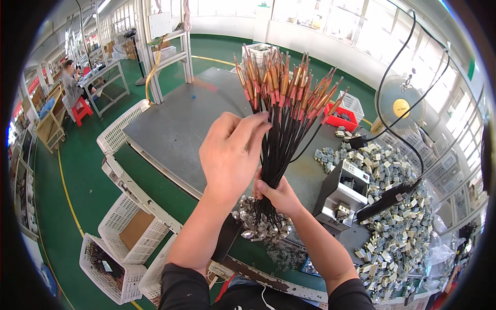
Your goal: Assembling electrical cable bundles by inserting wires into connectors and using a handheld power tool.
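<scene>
A thick bundle of black wires (pixel 279 139) stands upright in front of me, fanning out toward its top. Copper-coloured tubes (pixel 284 80) with red sleeves cap the upper ends, while shiny silver metal pieces (pixel 266 227) cluster at the lower ends. My right hand (pixel 276 194) is wrapped round the lower part of the bundle. Higher up, my left hand (pixel 230 150) has its fingers bent and drawn together at the bundle's left side, just under the red sleeves. What lies between those fingertips is hidden.
A grey worktable (pixel 175 129) lies under the bundle. To the right are a small metal machine (pixel 343 194), a heap of small grey-and-cream parts (pixel 398 227) and a red tray (pixel 341 120). A fan (pixel 402 106) stands behind; white crates (pixel 126 232) sit at the lower left.
</scene>
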A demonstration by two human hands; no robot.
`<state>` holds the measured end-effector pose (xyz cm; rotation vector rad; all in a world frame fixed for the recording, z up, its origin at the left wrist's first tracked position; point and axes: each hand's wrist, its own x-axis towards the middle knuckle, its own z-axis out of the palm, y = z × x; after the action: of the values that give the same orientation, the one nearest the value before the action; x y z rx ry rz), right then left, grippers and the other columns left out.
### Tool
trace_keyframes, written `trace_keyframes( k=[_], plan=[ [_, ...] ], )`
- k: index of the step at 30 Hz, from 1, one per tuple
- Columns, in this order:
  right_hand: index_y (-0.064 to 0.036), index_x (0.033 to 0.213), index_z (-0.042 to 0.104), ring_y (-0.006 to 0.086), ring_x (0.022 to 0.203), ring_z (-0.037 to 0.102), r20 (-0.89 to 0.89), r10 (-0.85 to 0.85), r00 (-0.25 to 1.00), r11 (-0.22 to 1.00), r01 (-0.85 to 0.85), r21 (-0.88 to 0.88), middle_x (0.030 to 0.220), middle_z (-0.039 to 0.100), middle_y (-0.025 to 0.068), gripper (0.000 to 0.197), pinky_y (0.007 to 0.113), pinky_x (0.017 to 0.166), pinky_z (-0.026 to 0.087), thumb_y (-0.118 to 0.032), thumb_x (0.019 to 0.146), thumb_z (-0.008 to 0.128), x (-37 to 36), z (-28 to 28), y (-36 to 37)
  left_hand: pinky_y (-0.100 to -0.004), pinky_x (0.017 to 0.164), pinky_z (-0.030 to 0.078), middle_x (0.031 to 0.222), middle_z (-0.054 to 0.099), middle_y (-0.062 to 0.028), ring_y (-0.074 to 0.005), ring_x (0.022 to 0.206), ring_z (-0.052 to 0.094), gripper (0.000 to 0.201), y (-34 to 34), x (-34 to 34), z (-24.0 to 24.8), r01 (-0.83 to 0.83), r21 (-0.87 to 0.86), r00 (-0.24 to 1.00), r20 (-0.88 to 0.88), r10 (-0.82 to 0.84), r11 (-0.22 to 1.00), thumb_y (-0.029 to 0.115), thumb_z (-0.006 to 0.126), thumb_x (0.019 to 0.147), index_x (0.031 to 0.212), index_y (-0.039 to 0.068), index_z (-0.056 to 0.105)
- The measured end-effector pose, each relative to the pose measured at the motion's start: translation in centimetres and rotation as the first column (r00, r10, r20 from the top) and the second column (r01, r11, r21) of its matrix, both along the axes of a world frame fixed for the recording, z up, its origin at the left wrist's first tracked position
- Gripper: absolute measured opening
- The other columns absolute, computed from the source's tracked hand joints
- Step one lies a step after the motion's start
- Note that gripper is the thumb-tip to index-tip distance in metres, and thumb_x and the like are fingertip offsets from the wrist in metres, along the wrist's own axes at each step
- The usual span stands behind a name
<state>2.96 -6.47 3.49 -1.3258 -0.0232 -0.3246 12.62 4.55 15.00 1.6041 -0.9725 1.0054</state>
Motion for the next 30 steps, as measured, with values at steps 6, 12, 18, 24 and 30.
trace_keyframes(
  k=[6,12,18,24,30],
  plan=[
    [-0.0033,0.109,0.049,0.0093,0.069,0.052,0.013,-0.007,1.000,0.999,0.008,-0.052,0.079,0.052,-0.0004,0.023,0.027,0.064,0.046,-0.017,0.098,0.065,0.1,0.2,0.1,-0.0346,0.054,0.043,0.066,0.058,-0.0064,-0.0210,0.053,0.052,0.019,0.7,-0.7,2.4,0.140,0.155,0.961,-0.261,-0.096,0.978,0.018,0.075,0.082,0.098,0.008,0.073],
    [-0.0025,0.105,0.047,0.0125,0.069,0.052,-0.010,-0.040,0.999,0.994,0.039,-0.105,0.073,0.050,0.0014,0.022,0.030,0.068,0.047,-0.019,0.100,0.060,0.2,0.5,0.0,-0.0373,0.058,0.047,0.068,0.064,-0.0103,-0.0258,0.058,0.061,0.020,0.9,0.3,3.8,0.312,0.230,0.834,-0.531,-0.150,0.922,0.024,0.069,0.087,0.099,0.008,0.073],
    [-0.0031,0.109,0.046,0.0120,0.069,0.052,-0.016,-0.047,0.999,0.994,0.046,-0.095,0.077,0.050,0.0017,0.021,0.030,0.068,0.048,-0.015,0.100,0.061,0.3,0.3,0.0,-0.0339,0.054,0.040,0.061,0.053,-0.0069,-0.0183,0.055,0.048,0.018,0.3,0.8,3.6,0.328,0.168,0.855,-0.471,-0.217,0.929,0.020,0.068,0.088,0.099,0.005,0.072],
    [-0.0033,0.110,0.045,0.0111,0.069,0.053,-0.021,-0.082,0.996,0.988,0.079,-0.131,0.079,0.051,0.0013,0.021,0.030,0.067,0.048,-0.014,0.100,0.060,0.5,0.3,-0.1,-0.0319,0.051,0.037,0.057,0.050,-0.0056,-0.0146,0.049,0.045,0.015,-0.4,0.7,3.7,0.299,0.194,0.878,-0.440,-0.190,0.934,0.015,0.067,0.088,0.096,0.002,0.069],
    [-0.0034,0.108,0.047,0.0107,0.067,0.052,0.000,-0.114,0.993,0.989,0.114,-0.098,0.076,0.051,0.0001,0.019,0.029,0.066,0.047,-0.014,0.100,0.061,0.1,0.4,0.6,-0.0283,0.058,0.048,0.067,0.060,-0.0073,-0.0200,0.055,0.057,0.012,-0.9,0.2,2.4,0.183,0.139,0.954,-0.265,-0.142,0.973,0.010,0.062,0.088,0.096,0.001,0.060]
  ],
)
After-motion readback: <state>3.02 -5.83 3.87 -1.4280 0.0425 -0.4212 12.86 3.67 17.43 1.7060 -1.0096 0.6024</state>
